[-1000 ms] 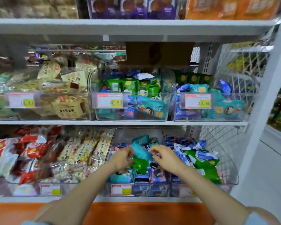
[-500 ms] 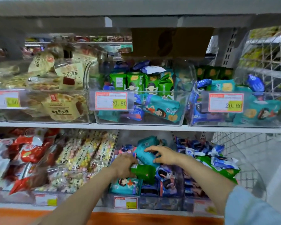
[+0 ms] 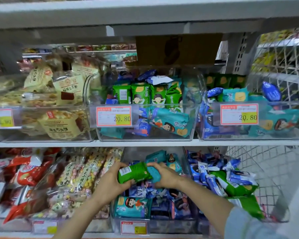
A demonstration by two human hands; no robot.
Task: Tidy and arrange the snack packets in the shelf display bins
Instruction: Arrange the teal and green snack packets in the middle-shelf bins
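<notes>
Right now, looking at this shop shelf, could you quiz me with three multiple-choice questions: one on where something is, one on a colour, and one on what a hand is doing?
1. Which bin is the person reaching into?
A. a bin on the shelf above
B. the lower middle bin
C. a box on the floor

2. What colour is the snack packet held by the left hand?
A. green
B. red
C. yellow

3. What is the right hand doing?
A. hanging idle
B. pressing flat on a price tag
C. gripping a teal packet

Answers:
1 B: both arms reach in below the shelf board, between the neighbouring bins.
2 A: the wrapper in its fingers is plainly green.
3 C: its fingers curl round the teal packet.
</notes>
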